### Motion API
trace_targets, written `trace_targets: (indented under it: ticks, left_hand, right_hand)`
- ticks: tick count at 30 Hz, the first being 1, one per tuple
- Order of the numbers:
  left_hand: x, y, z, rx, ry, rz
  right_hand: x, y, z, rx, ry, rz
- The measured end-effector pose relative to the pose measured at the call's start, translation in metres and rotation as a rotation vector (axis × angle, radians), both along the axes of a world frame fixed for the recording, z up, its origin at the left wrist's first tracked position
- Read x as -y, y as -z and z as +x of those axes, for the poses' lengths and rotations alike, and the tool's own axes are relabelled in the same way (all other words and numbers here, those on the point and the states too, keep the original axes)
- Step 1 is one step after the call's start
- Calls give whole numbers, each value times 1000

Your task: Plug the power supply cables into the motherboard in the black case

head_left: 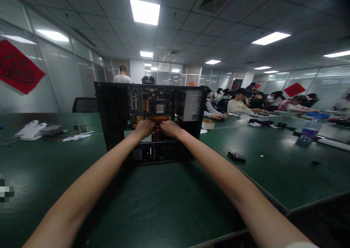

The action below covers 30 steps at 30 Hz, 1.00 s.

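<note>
An open black computer case (109,113) stands on the green table in front of me, its inside facing me. Within it are a motherboard (139,106) and a power supply (192,104) at the upper right. Both hands reach in at the board's lower edge, close together by the orange slots (158,119). My left hand (146,128) has its fingers closed, and what they grip is hidden. Curled fingers show on my right hand (171,128) too, just above a bundle of cables (157,135); whatever lies in them is too small to name.
White gloves (32,129) and a grey box (51,130) lie on the left. To the right are a small black part (236,156), an open carton (208,124) and a plastic bottle (310,129). Several people sit along the tables farther back; a seated person's hands (218,116) rest beyond the case.
</note>
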State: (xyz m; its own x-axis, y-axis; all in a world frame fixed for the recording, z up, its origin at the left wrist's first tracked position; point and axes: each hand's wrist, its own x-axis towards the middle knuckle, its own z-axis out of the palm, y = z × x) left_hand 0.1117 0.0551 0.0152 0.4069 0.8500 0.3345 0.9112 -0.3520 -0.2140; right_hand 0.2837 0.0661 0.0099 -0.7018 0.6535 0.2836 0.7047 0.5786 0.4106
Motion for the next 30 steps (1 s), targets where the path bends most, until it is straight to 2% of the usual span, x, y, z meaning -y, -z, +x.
trace_targets:
  ticks: [6,11,25,30]
  left_hand:
    - [10,-1,1,43,-43,-10]
    - [8,0,0,116,-37,-16]
    - [14,-2,8,68,-28,-9]
    - [15,0,10,53,-40,16]
  right_hand:
    - [-5,0,-5,-18,14,-25]
    - [-9,1,-3,-57,31,-47]
    - [-5,7,12,-171,-5,-110]
    - [-8,7,11,-190,20,-107]
